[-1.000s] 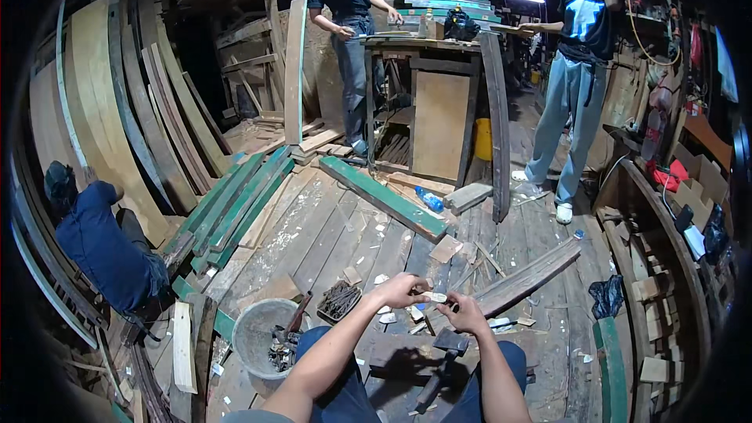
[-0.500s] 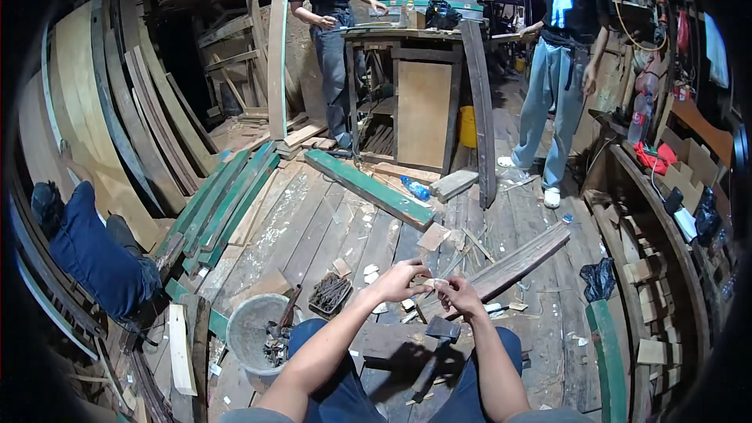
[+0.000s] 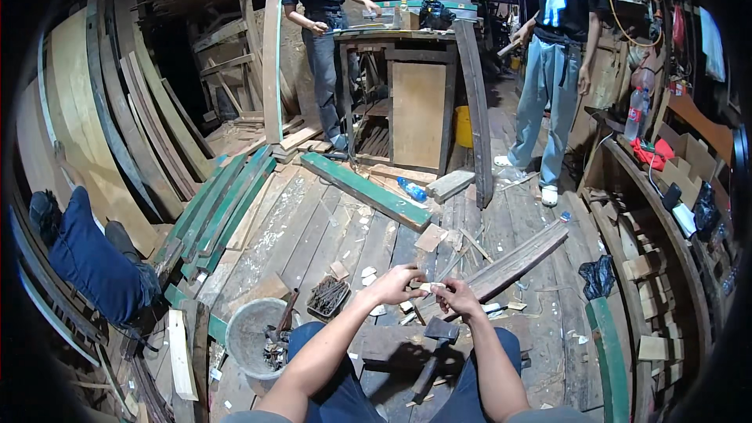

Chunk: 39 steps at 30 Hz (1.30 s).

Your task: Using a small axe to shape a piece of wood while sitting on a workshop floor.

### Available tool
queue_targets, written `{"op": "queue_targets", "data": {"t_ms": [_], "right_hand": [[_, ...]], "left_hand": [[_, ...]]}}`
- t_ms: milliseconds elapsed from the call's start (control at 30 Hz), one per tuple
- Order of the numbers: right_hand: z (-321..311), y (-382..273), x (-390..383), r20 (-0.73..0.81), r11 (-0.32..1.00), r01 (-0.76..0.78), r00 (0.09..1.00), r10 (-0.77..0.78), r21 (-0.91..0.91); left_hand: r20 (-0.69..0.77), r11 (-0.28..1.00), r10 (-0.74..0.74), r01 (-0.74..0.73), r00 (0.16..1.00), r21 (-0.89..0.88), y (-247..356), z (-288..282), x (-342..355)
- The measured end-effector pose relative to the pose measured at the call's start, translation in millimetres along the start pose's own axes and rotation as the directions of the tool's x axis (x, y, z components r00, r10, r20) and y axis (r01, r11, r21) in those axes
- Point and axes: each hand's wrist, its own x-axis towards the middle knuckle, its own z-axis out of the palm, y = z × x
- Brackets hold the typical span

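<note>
In front of me, my left hand (image 3: 397, 285) and my right hand (image 3: 459, 298) meet over the space past my knees. Between their fingertips is a small pale piece (image 3: 429, 287), pinched from both sides; its kind is too small to make out. Below the hands a hammer (image 3: 441, 331) rests across a dark wooden block (image 3: 388, 342) between my legs, its handle toward me. A small tray of nails (image 3: 329, 296) sits left of my left hand. Further left stands a round grey basin (image 3: 249, 337) with metal bits and a rusty tool inside.
Beyond my right hand lies a weathered beam (image 3: 521, 260). Green-painted planks (image 3: 368, 192) lie ahead and to the left. Two people stand by a workbench (image 3: 399, 34); another person (image 3: 102, 258) crouches at left. A wooden shelf (image 3: 650, 251) lines the right side.
My hands stay together, with the pale piece showing more between the fingertips. The person at right has raised a stick-like thing closer to the body. The view has shifted slightly.
</note>
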Motion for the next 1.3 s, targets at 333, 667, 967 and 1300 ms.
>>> {"op": "queue_targets", "data": {"t_ms": [333, 667, 967, 1300], "right_hand": [[2, -5, -4, -0.029, 0.998, -0.063, 0.998, 0.062, -0.027], [0, 7, 2, -0.029, 0.996, -0.068, 0.997, 0.067, -0.052], [-9, 31, 10, -0.018, 0.996, -0.088, 0.996, 0.087, -0.022], [-12, 26, 1, -0.019, 0.941, -0.177, 0.984, 0.179, -0.288]], "left_hand": [[0.046, 1.0, -0.015, 0.015, 0.999, -0.003, 0, 2, 3], [0.085, 0.999, 0.05, -0.049, 0.995, -0.02, -19, 14, 11], [0.267, 0.999, -0.029, 0.033, 0.963, -0.012, -38, 41, 21], [0.22, 0.998, -0.029, 0.015, 0.975, 0.068, -28, 40, 27]]}}
